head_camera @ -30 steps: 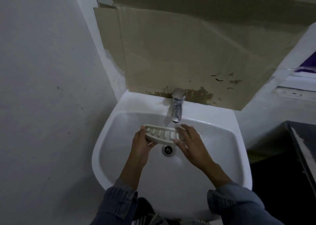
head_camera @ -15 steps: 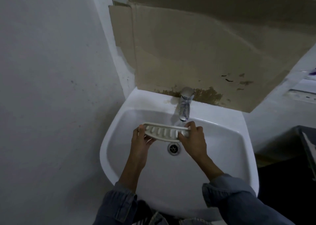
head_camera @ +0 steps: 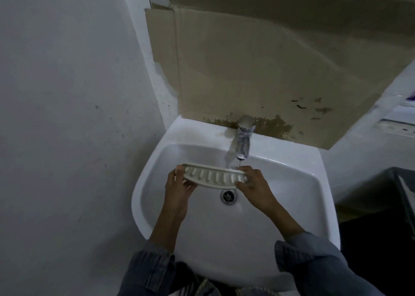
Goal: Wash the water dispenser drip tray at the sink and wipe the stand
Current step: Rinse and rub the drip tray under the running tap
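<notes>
Gripping the drip tray (head_camera: 214,177) at nine and three o'clock, left hand (head_camera: 178,189) and right hand (head_camera: 254,186) are best sliding it sideways under the tap (head_camera: 243,138).

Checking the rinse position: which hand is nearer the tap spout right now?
Right. The right hand grips the drip tray's end just below the tap spout; the left hand holds the far end, off to the spout's left.

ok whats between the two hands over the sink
In the head view, the drip tray spans between the left hand and the right hand, above the drain.
</notes>
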